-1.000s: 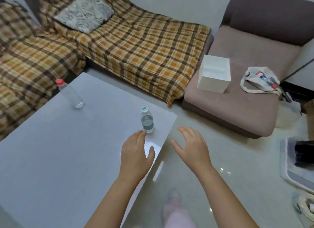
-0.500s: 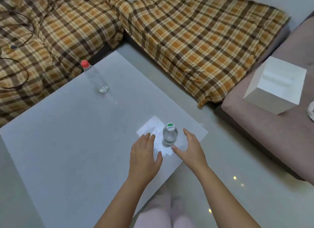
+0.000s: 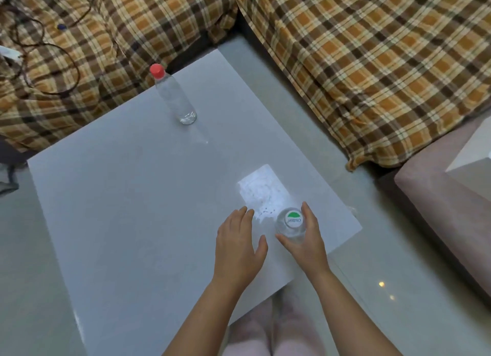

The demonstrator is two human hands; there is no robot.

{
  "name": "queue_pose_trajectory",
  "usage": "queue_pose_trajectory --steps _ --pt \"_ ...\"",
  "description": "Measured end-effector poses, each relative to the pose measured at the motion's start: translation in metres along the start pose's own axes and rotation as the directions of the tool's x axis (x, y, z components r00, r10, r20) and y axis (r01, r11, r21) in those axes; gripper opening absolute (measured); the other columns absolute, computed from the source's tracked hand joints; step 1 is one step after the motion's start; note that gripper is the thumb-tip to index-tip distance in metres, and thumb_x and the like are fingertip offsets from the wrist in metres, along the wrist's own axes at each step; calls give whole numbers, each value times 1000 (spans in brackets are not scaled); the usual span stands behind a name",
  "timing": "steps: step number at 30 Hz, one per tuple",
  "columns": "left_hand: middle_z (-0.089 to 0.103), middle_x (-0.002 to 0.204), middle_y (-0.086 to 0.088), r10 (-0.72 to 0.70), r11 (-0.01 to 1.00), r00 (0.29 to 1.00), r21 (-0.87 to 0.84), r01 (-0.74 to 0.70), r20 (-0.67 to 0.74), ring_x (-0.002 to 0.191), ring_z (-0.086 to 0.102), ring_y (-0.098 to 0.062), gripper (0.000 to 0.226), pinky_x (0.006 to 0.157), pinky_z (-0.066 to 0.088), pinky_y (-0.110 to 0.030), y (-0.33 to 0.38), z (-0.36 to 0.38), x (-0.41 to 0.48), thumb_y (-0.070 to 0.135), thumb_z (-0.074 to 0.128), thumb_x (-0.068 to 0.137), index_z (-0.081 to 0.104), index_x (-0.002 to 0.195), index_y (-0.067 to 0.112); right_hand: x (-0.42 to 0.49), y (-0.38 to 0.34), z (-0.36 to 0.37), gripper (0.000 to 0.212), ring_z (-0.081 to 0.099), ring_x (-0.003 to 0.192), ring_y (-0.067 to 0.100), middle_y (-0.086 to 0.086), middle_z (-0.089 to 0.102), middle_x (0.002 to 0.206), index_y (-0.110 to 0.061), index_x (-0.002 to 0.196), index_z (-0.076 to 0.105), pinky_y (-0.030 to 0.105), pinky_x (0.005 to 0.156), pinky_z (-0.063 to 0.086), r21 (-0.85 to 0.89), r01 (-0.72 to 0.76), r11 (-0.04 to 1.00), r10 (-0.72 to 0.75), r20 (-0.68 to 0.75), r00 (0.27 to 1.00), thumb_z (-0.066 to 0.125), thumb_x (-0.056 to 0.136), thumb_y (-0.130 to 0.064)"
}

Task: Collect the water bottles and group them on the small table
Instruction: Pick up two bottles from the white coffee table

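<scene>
Holding the small bottle with the green and white cap, the right grip is curled around its body from the near side and the right side. The bottle stands upright on the table. The left grip is just beside it on the left, relaxed and holding nothing. I cannot tell if it touches the table. The tall bottle with the red cap stands well apart, far ahead and to the left of both grips, near the far edge.

I think the danger is the table edge, which is near on the right of the right grip. The top looks smooth and shiny, so a loose hold may let the small bottle slide or tip, and it could fall to the floor. The plastic looks thin, so too much pressure may squash it.

The table is pale grey, with a bright patch of light just ahead of the grips. A sofa with a checked orange and brown cover goes around the far sides. A brown seat is further to the right.
</scene>
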State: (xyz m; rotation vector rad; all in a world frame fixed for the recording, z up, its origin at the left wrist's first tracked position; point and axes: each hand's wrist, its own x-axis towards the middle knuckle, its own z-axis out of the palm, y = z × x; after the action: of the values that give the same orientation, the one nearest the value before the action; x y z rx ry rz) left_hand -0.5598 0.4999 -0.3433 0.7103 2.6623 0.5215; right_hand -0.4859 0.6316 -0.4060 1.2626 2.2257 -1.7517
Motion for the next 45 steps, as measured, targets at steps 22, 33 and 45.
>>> queue_pose_trajectory --steps 22,33,45 --pt "33 149 -1 95 990 991 -98 -104 -92 139 25 -18 57 112 16 -30 127 -48 26 30 53 90 32 140 15 -16 -103 -149 46 55 90 -5 -24 57 96 -47 89 46 14 70 42 142 146 979 -138 -68 988 80 68 -23" --pt "41 144 -2 87 988 967 -107 -115 -239 131 36 -19 54 109 26 -31 321 -22 49 30 57 87 39 137 16 -3 -107 -350 57 47 91 -4 -34 44 99 -44 108 38 18 79 36 52 273 961 -274 1 962 78 70 -28" --pt "62 119 -12 39 989 940 -119 -84 -338 107 59 -31 57 89 47 -45 383 -14 137 41 42 76 55 120 6 98 -145 -435 60 55 103 5 -16 60 112 -33 117 49 27 82 47 -53 322 945 -323 1 947 80 66 -33"
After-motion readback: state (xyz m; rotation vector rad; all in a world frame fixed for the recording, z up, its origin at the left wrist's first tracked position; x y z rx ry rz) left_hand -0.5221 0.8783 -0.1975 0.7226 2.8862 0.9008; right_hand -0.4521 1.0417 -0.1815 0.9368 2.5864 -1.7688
